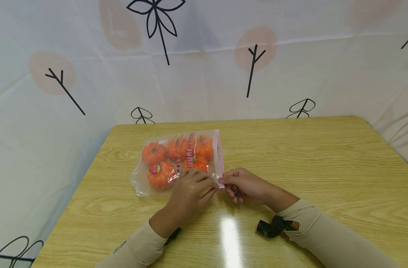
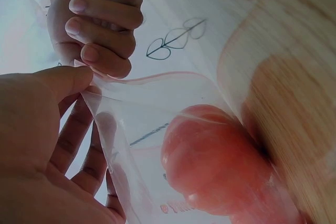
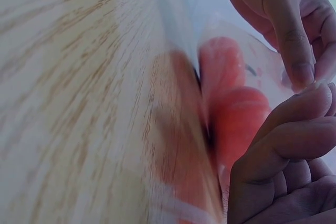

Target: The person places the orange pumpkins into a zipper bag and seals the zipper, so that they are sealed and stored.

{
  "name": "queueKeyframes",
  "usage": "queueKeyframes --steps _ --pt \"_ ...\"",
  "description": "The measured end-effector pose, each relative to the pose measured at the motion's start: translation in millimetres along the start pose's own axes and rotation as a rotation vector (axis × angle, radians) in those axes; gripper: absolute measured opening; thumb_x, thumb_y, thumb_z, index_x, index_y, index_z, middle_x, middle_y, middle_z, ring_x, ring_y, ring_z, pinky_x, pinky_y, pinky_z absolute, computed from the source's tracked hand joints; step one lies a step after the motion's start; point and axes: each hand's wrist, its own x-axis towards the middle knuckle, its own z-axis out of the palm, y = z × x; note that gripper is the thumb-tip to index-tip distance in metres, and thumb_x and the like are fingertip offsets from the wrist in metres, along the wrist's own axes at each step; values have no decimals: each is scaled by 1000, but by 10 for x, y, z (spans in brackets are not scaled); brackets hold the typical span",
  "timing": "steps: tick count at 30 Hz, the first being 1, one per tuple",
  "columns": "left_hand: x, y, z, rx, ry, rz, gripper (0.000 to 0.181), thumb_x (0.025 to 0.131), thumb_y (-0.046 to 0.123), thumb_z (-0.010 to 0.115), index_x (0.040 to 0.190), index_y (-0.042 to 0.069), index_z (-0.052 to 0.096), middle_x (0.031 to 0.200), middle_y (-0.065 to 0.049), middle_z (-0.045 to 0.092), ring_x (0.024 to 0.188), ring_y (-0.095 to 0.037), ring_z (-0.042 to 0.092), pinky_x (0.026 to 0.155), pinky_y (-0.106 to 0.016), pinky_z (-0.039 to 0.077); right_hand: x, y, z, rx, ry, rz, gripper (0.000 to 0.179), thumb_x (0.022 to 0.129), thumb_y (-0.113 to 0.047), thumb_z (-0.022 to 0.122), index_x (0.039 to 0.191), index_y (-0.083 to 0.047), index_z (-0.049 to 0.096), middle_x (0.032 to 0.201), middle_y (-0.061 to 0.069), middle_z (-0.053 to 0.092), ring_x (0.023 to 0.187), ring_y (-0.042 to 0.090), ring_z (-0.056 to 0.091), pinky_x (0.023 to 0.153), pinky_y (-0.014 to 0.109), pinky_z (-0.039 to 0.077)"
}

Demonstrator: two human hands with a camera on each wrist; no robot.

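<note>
A clear zip bag (image 1: pixel 140 182) with pink print lies on the table, several orange toy pumpkins (image 1: pixel 161 175) inside it. Its pink zip strip (image 1: pixel 218 152) runs along the right end. My left hand (image 1: pixel 191 190) pinches the bag's near corner between thumb and fingers, as the left wrist view shows. Right beside it, my right hand (image 1: pixel 245 186) pinches the end of the pink strip with thumb and forefinger, its other fingers curled. In the right wrist view, the fingertips of both hands meet at the bag's edge, and pumpkins (image 3: pixel 239 124) show behind them.
The wood-grain table (image 1: pixel 307 160) stretches out on both sides of the bag. A white cloth (image 1: pixel 204 85) with plant drawings hangs behind it. A black wrist mount (image 1: pixel 272 226) sits under the right forearm, and light sleeves (image 1: pixel 331 234) cover both arms.
</note>
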Motion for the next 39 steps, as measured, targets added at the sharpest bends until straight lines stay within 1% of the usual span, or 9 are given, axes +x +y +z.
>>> queueKeyframes --steps 3,11,22,26,34,39 --pt "2 -1 -2 4 4 4 9 82 20 82 84 24 75 90 10 73 89 -11 61 81 -31 42 3 3 1 -4 7 6 33 103 -27 51 85 -2 64 58 -6 54 47 6 50 44 20 38" --pt "0 -2 -4 3 -26 -11 8 84 20 81 86 25 76 92 11 73 89 -11 62 83 -32 43 10 20 -1 -17 20 15 34 103 -28 52 84 -2 63 58 -6 54 47 7 51 44 20 38" --pt "2 -2 -10 11 -22 2 8 83 21 82 87 25 75 92 10 73 89 -11 62 82 -32 44 6 11 0 -18 25 19 35 103 -28 52 90 1 64 59 -6 55 48 7 51 44 20 38" --pt "3 -2 -12 12 -22 5 6 84 22 81 87 24 75 92 10 73 88 -10 62 82 -32 44 13 17 -2 -13 31 23 34 103 -28 52 91 3 64 59 -5 55 47 7 51 44 19 39" --pt "4 -12 -13 27 -20 25 9 82 24 82 86 25 75 91 11 73 88 -10 62 81 -31 43 25 17 -3 0 26 28 34 103 -28 51 85 -2 63 59 -5 54 48 7 51 44 20 39" --pt "4 -16 -14 18 -26 35 8 82 24 82 86 25 75 91 12 73 88 -9 62 80 -30 43 21 -2 7 3 34 35 34 103 -28 51 79 -5 60 58 -6 54 48 7 51 45 20 39"
